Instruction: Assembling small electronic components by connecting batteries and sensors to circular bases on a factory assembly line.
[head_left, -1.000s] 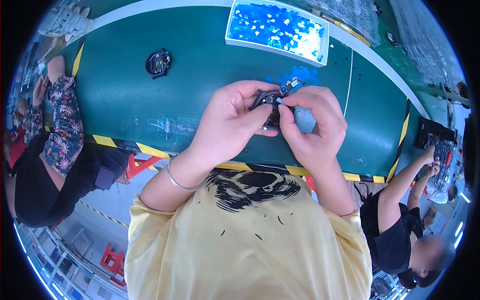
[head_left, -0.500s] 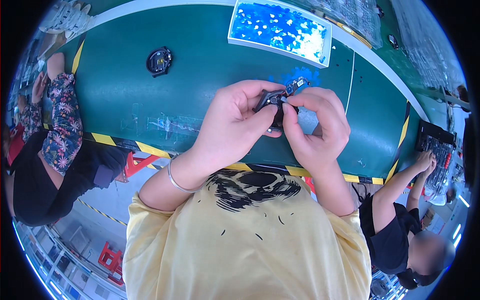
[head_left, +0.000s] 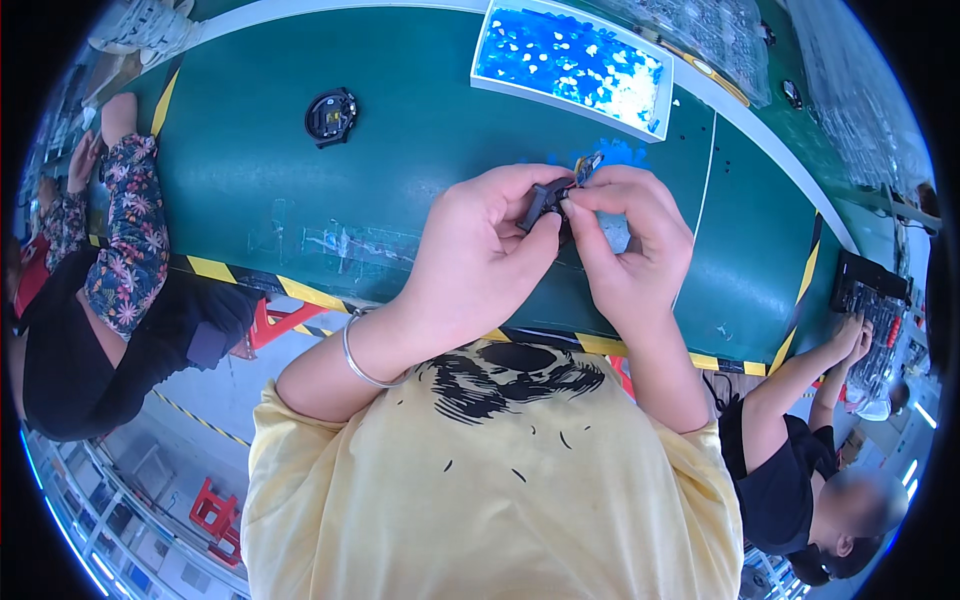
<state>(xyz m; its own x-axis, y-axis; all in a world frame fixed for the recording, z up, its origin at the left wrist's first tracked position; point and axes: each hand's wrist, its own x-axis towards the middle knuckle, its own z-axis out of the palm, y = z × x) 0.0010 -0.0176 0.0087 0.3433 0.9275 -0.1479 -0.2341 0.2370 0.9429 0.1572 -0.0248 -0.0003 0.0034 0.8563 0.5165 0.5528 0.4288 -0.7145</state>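
Pinching small black part (head_left: 545, 200), long axis tilted up-right.

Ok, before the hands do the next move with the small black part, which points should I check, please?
1. Left hand holds the small black part: ok.
2. Right hand has its fingertips on the part: ok.
3. Small piece with wires at the top of the part is seated: cannot tell.
4. Part is above the green table, not past its edge: ok.
5. White tray of blue pieces stands apart from the hands: ok.
6. Round black part lies apart, untouched: ok.
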